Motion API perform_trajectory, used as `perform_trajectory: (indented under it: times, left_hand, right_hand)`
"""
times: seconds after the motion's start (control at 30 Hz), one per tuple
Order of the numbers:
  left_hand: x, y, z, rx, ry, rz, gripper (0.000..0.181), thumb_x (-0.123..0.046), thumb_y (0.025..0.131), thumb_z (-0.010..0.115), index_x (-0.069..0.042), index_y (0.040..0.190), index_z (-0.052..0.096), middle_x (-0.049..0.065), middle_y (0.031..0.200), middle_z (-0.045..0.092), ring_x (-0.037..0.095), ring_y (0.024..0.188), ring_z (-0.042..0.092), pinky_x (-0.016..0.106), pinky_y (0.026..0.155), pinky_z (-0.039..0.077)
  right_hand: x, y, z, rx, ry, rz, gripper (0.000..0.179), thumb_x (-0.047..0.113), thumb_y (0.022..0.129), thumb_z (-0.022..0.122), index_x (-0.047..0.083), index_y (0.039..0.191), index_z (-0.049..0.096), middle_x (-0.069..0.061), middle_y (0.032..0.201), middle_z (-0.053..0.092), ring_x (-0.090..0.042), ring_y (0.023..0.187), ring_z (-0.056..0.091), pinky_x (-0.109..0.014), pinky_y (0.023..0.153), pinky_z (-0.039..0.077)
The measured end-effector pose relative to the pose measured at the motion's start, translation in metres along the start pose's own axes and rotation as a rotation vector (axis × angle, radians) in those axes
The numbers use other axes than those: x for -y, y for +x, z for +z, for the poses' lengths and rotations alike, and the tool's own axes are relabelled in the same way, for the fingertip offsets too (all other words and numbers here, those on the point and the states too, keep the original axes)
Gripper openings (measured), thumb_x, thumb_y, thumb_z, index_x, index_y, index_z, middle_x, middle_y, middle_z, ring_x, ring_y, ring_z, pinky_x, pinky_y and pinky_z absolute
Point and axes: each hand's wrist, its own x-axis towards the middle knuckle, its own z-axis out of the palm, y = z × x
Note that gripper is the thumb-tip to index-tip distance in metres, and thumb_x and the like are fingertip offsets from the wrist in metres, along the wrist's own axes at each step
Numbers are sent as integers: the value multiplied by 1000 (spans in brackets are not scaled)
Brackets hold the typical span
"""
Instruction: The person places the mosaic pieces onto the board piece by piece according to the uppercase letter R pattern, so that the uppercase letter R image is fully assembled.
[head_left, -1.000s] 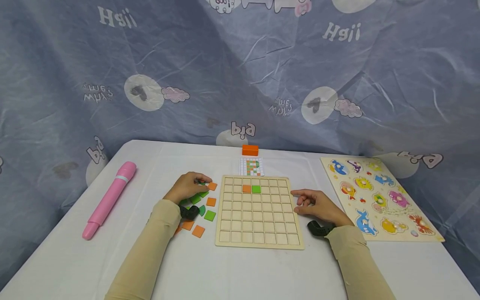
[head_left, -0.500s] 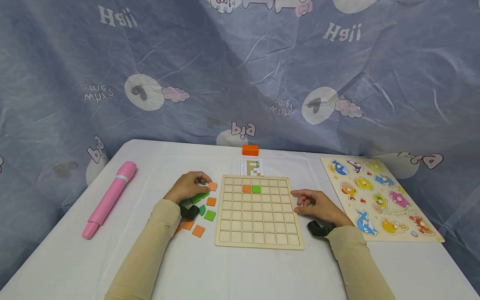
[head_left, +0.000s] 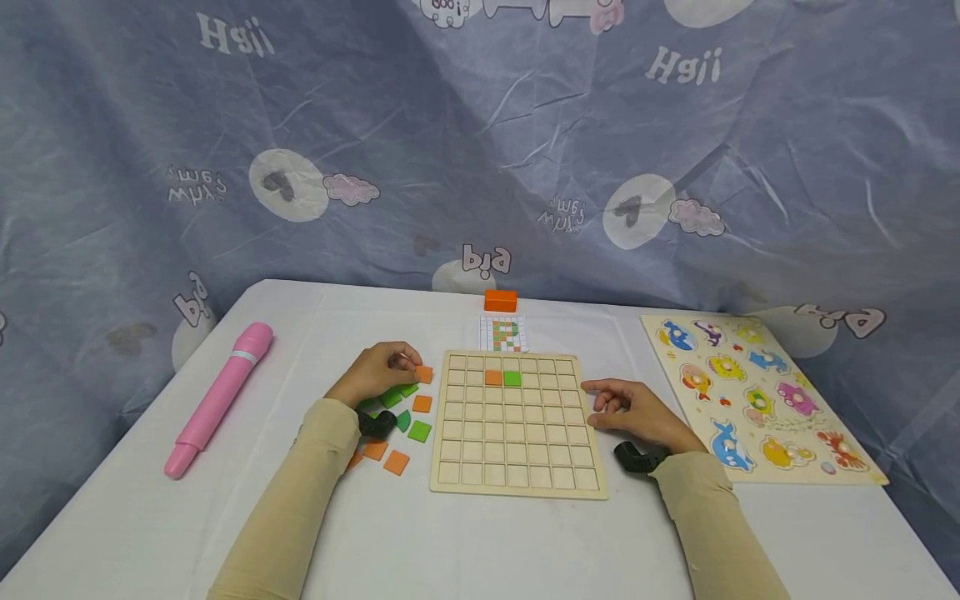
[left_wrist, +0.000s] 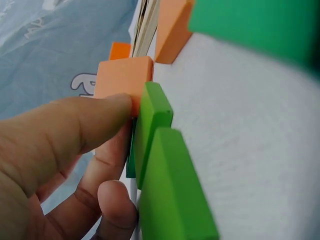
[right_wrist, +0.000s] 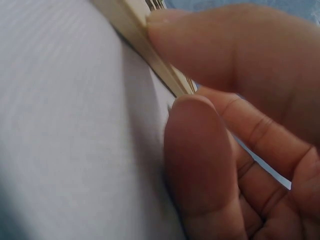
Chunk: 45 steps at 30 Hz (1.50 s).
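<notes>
My left hand [head_left: 375, 372] is over the loose tiles left of the board. Its thumb and a finger pinch a square orange tile [left_wrist: 120, 75], the thumb lying across its lower corner in the left wrist view. Two green square tiles [left_wrist: 170, 190] lie close beside these fingers. My right hand [head_left: 633, 410] rests at the right edge of the wooden grid board [head_left: 517, 458], thumb and index finger touching the rim and the other fingers loosely bent. One orange square [head_left: 493, 378] and one green square [head_left: 512, 379] sit side by side in the board's second row.
Behind the board lies a pattern card [head_left: 502, 333], with an orange block [head_left: 500, 301] beyond it. A pink microphone-shaped stick [head_left: 219, 400] lies at the left. At the right is a sea-animal puzzle board [head_left: 757, 392]. Several orange and green tiles [head_left: 420, 431] lie left of the grid.
The left fingers have shifted slightly at the orange tile, covering a green piece seen beside them earlier. The right hand and the board have stayed put.
</notes>
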Motion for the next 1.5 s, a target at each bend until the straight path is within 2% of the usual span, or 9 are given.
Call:
perform_trajectory:
  times: [0.1,0.27,0.47,0.63,0.87,1.03,1.2,1.5]
  left_hand:
    - [0,-1,0,10,-31,-1,13,-7,99,76,-6,112,75,4,96,74,17,88,63,35,88,47]
    - [-2,-2,-1,17,-41,-12,19,-12,103,74,-4,120,76,7,104,75,19,95,65,36,92,49]
    - [-2,-2,-4,26,-75,-21,23,-14,107,69,0,123,75,9,107,72,21,95,60,34,88,49]
    - [-3,-1,-5,22,-76,-22,24,-15,108,67,0,125,74,11,114,74,23,100,63,36,91,51]
    - [-9,-3,-5,-6,-95,-69,29,-23,108,69,-6,130,73,16,119,76,28,104,69,43,95,53]
    - [-18,-3,2,6,-130,-61,31,-22,107,71,-5,132,73,16,114,77,24,96,69,38,89,55]
    - [-26,0,12,22,-177,-95,31,-22,106,71,-7,132,74,13,107,78,20,88,67,33,82,53]
    - [-48,7,30,42,-251,-92,32,-23,105,73,-7,132,75,9,99,76,19,85,62,30,77,49]
  right_hand:
    - [1,0,1,2,1,-9,57,-4,91,81,-18,141,57,-10,98,63,-10,78,55,-20,70,48]
    - [0,0,1,1,-12,-9,56,-4,91,81,-18,140,58,-6,97,64,-10,78,56,-20,69,48]
    - [0,-1,1,-4,-20,-7,56,-3,91,81,-17,141,58,-6,96,64,-10,78,56,-20,69,48]
    - [0,0,1,-6,-18,-5,56,-3,91,81,-17,140,59,-7,97,64,-10,78,56,-20,70,48]
    - [-2,0,0,-7,-39,6,55,-2,92,81,-16,140,59,-5,97,63,-10,79,55,-20,70,48]
    - [-1,0,1,-9,-28,16,55,-3,91,81,-16,140,60,-4,96,64,-10,79,55,-20,70,48]
    - [1,-1,1,-4,-20,1,55,-3,92,81,-17,140,59,-8,97,63,-9,78,55,-19,70,48]
    - [1,-1,1,-12,-17,-7,55,-4,91,81,-17,140,59,-12,98,64,-10,78,55,-20,70,48]
